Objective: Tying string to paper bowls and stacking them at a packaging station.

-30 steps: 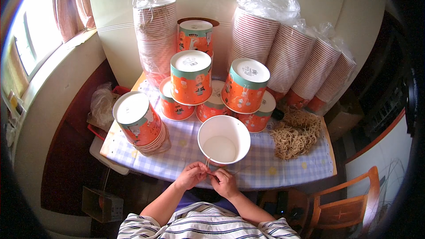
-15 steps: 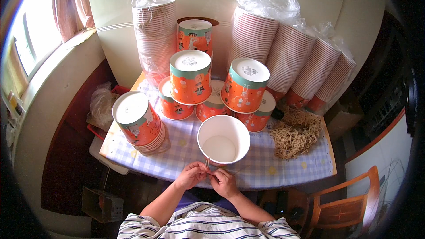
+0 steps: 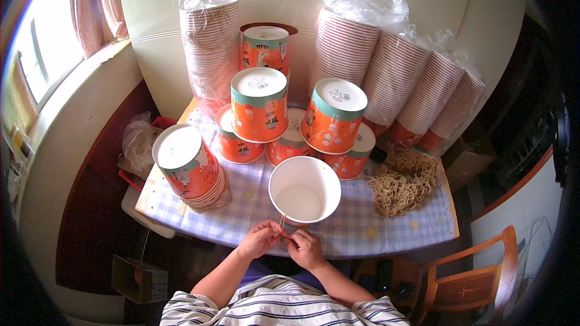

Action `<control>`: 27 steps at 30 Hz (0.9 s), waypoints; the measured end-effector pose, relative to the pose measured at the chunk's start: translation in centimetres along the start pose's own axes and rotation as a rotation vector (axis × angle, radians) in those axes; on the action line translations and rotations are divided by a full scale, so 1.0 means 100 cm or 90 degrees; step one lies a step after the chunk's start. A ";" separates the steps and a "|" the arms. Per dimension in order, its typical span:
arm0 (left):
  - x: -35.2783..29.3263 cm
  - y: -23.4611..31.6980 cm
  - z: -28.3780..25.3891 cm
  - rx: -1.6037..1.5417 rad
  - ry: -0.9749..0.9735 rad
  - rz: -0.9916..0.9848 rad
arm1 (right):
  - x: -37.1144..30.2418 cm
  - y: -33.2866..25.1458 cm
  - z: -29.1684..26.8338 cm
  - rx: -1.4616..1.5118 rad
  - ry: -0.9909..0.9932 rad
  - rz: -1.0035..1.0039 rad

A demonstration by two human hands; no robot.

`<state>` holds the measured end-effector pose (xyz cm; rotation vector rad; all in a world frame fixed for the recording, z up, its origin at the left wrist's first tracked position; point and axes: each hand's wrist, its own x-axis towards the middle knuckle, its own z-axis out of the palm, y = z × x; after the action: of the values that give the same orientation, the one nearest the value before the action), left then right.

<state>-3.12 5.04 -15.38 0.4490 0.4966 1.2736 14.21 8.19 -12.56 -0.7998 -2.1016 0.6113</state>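
Nothing has moved: both hands, left point(image 3: 260, 238) and right point(image 3: 306, 249), stay together pinching a thin string point(image 3: 281, 223) beside the open cup point(image 3: 304, 189) on the table point(image 3: 386, 235).

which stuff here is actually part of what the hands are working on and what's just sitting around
In hand:
- left hand and right hand, pinching a thin string
- open white paper bucket the string runs up to

Lying about:
- upside-down orange buckets
- bagged bucket stacks
- heap of tan strings
- wooden chair
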 end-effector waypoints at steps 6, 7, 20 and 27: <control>-0.003 0.002 0.006 0.010 -0.004 0.004 | 0.001 -0.004 0.000 0.016 0.008 0.011; -0.003 0.003 0.011 0.014 0.013 0.021 | 0.002 -0.003 0.000 0.009 0.006 0.009; -0.027 -0.004 0.044 0.327 0.142 0.165 | 0.014 -0.039 -0.027 0.204 0.054 0.152; -0.041 0.004 0.064 0.707 0.161 0.352 | 0.023 -0.057 -0.025 0.233 0.013 0.185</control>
<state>-0.56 0.82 -9.53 1.4333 1.3702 1.4995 13.20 6.26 -6.27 -0.8975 -1.7919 1.1013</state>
